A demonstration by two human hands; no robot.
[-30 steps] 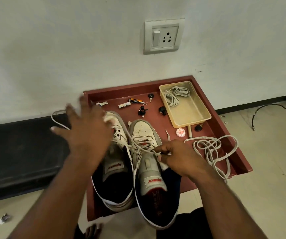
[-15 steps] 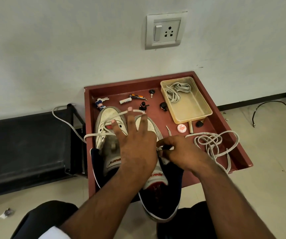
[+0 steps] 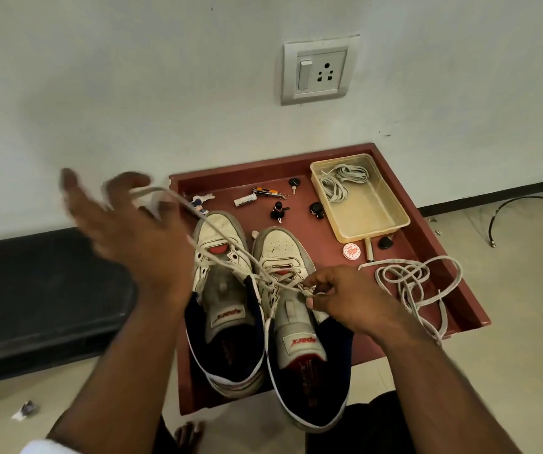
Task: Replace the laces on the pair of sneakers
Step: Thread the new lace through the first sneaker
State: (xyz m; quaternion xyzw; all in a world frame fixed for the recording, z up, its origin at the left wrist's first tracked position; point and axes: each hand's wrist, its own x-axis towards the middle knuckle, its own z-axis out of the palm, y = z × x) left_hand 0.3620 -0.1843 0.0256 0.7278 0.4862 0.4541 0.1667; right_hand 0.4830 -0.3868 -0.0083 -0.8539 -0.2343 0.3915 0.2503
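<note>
The lace — limp and light, I judge, best pinched near its tip — runs from the right sneaker on the red tray. The right hand pinches it at the eyelets; the left hand, blurred, draws it far-left — fingers look spread, lace looped over them.

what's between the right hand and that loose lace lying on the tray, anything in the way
Nothing visible. The loose lace lies on bare red tray just right of the right hand, which is pinching the lace in the right sneaker. The plastic tub and round tin sit farther back.
</note>
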